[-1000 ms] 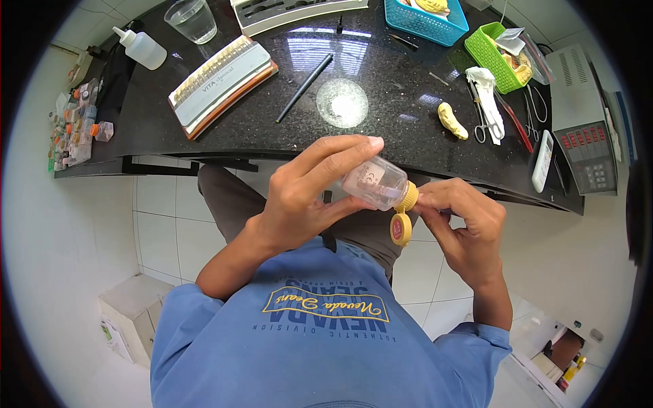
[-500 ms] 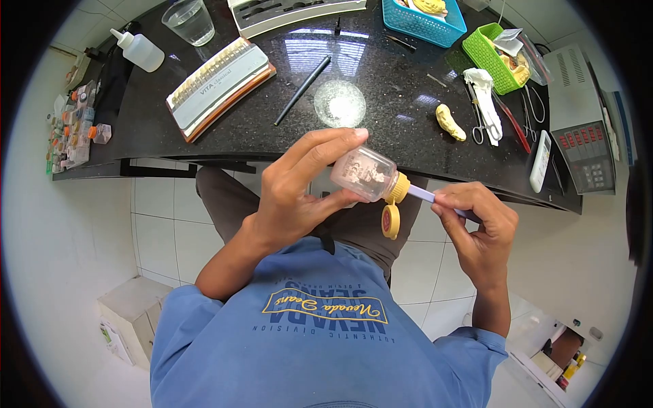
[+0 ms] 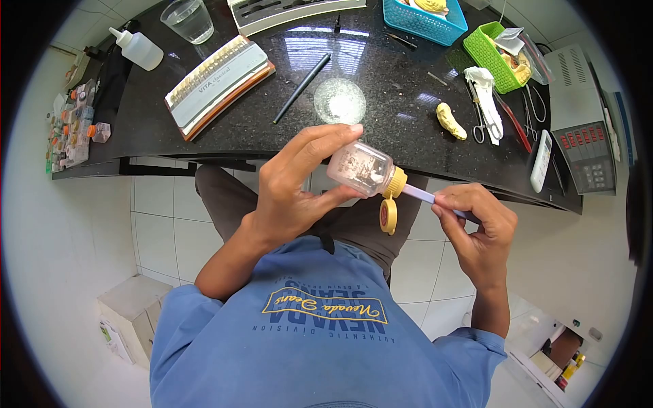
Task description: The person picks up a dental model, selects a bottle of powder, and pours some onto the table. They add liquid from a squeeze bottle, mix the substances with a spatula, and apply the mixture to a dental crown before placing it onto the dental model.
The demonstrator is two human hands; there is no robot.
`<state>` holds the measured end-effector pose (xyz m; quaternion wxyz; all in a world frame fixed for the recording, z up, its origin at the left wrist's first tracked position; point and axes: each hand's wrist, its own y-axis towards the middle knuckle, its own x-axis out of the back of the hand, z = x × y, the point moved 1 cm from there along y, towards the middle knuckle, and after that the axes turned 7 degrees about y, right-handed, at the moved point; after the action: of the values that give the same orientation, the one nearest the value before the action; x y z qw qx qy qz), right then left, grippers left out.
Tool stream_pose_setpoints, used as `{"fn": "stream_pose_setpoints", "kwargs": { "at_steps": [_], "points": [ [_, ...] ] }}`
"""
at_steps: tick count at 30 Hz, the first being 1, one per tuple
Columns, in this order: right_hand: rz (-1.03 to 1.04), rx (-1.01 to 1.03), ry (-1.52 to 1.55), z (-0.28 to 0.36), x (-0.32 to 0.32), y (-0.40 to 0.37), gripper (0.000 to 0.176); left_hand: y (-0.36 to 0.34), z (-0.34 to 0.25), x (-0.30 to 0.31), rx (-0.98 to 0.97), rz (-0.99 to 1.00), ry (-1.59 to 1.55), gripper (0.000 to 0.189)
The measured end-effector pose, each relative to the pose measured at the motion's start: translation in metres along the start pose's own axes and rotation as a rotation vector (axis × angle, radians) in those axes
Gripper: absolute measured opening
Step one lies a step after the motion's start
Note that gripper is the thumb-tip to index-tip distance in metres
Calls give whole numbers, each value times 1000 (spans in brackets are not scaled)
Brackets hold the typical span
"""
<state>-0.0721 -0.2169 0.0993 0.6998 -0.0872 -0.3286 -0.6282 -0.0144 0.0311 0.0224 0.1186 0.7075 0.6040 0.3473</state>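
Observation:
My left hand [image 3: 299, 173] grips the base end of a small clear bottle [image 3: 360, 169], tilted on its side above my lap. Whitish-pink powder clings inside it. The bottle's yellow neck points right, and its yellow flip cap [image 3: 388, 216] hangs down open. Between thumb and fingers, my right hand [image 3: 479, 228] pinches a pale lilac flat-handled tool [image 3: 418, 194]. The far end of that tool goes into the bottle's mouth; its tip cannot be made out through the wall and powder.
On the black speckled worktop [image 3: 388, 102] lie a VITA classical shade guide [image 3: 218, 87], a dark pen-like stick [image 3: 302, 88], a round glass disc [image 3: 339, 101], a yellowish dental piece [image 3: 451, 121] and scissors [image 3: 479, 129]. Farther back stand a glass of water [image 3: 188, 22], a blue basket [image 3: 425, 26] and a green basket [image 3: 493, 61].
The bottle has shifted slightly left and up with my left hand. More of the lilac tool shows between the bottle's neck and my right fingers, which have hardly moved.

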Motion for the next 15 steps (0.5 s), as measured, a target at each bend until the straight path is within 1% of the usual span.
{"fn": "stream_pose_setpoints", "kwargs": {
  "at_steps": [10, 12, 15],
  "points": [
    [-51, -71, 66, -7, 3, -2, 15, 2, 4, -1, 57, 12, -26, 68],
    [-60, -69, 63, -8, 5, -3, 15, 4, 4, -1, 125, 8, -116, 68],
    [-80, -65, 63, -7, 8, -4, 15, 2, 10, -1, 146, 8, -167, 69]
  ]
}}
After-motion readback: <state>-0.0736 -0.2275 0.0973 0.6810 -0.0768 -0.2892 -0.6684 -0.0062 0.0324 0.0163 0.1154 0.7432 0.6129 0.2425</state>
